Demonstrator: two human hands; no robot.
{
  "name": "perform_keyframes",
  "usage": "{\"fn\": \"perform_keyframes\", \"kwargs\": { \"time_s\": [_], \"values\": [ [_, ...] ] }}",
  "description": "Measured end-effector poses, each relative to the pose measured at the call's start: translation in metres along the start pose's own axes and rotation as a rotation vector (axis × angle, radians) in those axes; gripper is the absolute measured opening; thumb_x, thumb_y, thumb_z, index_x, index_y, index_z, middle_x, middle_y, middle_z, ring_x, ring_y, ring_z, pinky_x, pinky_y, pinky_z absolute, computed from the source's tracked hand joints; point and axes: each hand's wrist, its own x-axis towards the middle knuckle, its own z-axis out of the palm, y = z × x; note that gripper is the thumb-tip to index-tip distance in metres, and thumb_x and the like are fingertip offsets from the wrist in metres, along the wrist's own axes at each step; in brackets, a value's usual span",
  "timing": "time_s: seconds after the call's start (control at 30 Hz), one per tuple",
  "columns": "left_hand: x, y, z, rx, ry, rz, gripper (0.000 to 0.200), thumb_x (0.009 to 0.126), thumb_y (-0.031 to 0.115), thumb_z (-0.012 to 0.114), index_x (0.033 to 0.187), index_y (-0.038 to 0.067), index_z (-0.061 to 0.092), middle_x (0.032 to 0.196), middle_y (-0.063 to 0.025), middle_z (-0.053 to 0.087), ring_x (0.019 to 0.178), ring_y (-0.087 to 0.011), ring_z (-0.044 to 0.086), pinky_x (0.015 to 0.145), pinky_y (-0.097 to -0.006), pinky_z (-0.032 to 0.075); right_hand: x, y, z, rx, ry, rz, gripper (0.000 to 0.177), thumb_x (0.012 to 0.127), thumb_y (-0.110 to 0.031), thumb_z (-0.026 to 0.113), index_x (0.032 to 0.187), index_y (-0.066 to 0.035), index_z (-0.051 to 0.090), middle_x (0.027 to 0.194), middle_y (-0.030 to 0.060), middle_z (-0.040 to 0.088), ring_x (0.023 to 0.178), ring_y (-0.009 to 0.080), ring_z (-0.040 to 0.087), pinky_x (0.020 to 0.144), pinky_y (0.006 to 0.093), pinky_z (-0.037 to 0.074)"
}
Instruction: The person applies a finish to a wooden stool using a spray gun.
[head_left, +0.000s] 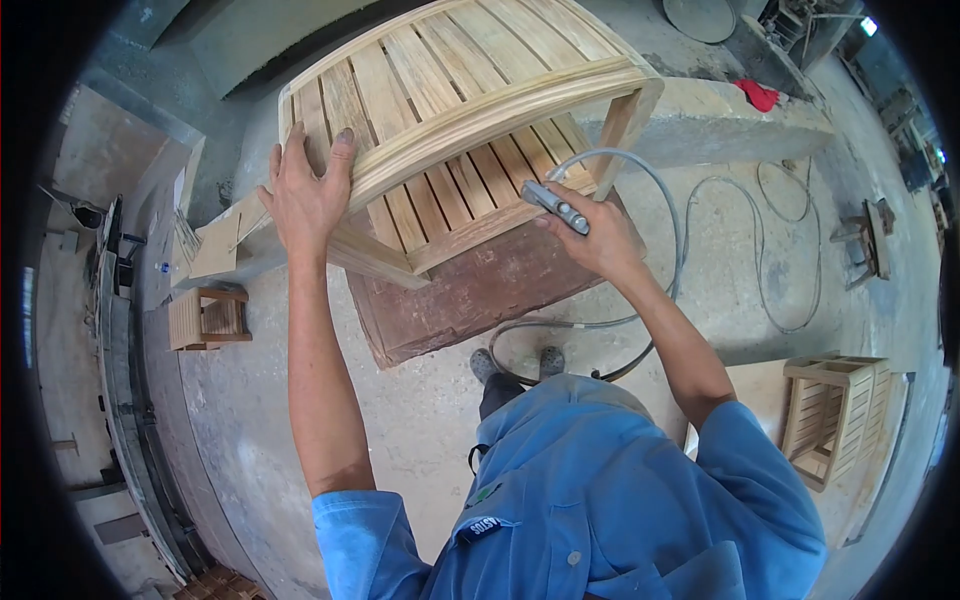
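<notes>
A slatted wooden piece of furniture [440,65] with a lower slatted shelf [455,200] stands tilted in view on a reddish-brown board [480,285]. My left hand [308,195] rests on its top near the left corner, fingers spread. My right hand [600,235] is wrapped round a grey metal air gun [556,207], whose nozzle end points left, close to the lower shelf's right part. A grey hose [672,200] loops from beside the tool down to the floor.
Small slatted wooden pieces stand at the left [210,318] and lower right [835,415]. A red cloth [757,95] lies on a low concrete ledge [720,125]. Hose coils lie on the floor at the right and near my feet. A small wooden stool [868,240] is at far right.
</notes>
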Motion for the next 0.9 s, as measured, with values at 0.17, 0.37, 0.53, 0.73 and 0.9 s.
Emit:
{"fn": "perform_keyframes", "kwargs": {
  "time_s": [0.17, 0.37, 0.53, 0.73, 0.9],
  "values": [
    [0.002, -0.002, -0.001, -0.017, -0.013, 0.0, 0.085, 0.083, 0.069, 0.054, 0.136, 0.001, 0.05, 0.135, -0.0243, 0.053, 0.138, -0.041, 0.036, 0.11, -0.066, 0.016, -0.011, 0.015, 0.014, -0.011, -0.035, -0.057, 0.05, 0.082, -0.042, 0.073, 0.123, -0.016, 0.065, 0.086, 0.0185, 0.07, 0.077, 0.0354, 0.068, 0.07, 0.0425, 0.054],
    [0.001, -0.001, 0.0, -0.021, -0.011, 0.011, 0.086, 0.083, 0.069, 0.054, 0.136, 0.001, 0.05, 0.135, -0.0249, 0.053, 0.137, -0.0411, 0.037, 0.111, -0.0651, 0.016, -0.033, 0.012, 0.011, -0.051, -0.181, -0.001, 0.046, 0.081, -0.03, 0.076, 0.122, -0.01, 0.065, 0.095, 0.0192, 0.07, 0.087, 0.0377, 0.069, 0.075, 0.042, 0.055],
    [0.0, 0.0, -0.001, -0.027, -0.016, 0.016, 0.087, 0.083, 0.068, 0.054, 0.137, 0.0, 0.048, 0.135, -0.0274, 0.052, 0.137, -0.0419, 0.036, 0.111, -0.0653, 0.015, -0.002, -0.009, 0.025, 0.012, -0.15, -0.02, 0.044, 0.082, -0.029, 0.075, 0.121, -0.01, 0.065, 0.095, 0.0201, 0.07, 0.088, 0.0371, 0.069, 0.076, 0.0411, 0.055],
    [-0.002, 0.001, -0.001, -0.022, 0.001, -0.001, 0.086, 0.084, 0.067, 0.054, 0.139, 0.001, 0.047, 0.137, -0.0271, 0.051, 0.137, -0.0416, 0.036, 0.111, -0.0649, 0.015, 0.047, -0.022, 0.05, 0.087, 0.011, -0.129, 0.048, 0.084, -0.045, 0.07, 0.118, -0.012, 0.067, 0.091, 0.0197, 0.07, 0.084, 0.0395, 0.067, 0.075, 0.0458, 0.053],
    [-0.003, 0.002, 0.0, -0.025, 0.003, -0.006, 0.085, 0.084, 0.066, 0.056, 0.139, 0.002, 0.047, 0.137, -0.0269, 0.05, 0.138, -0.0413, 0.035, 0.111, -0.0652, 0.014, 0.074, -0.026, 0.066, 0.041, 0.027, -0.154, 0.047, 0.084, -0.045, 0.07, 0.116, -0.01, 0.067, 0.091, 0.0197, 0.07, 0.083, 0.0399, 0.067, 0.075, 0.0464, 0.053]
  ]
}}
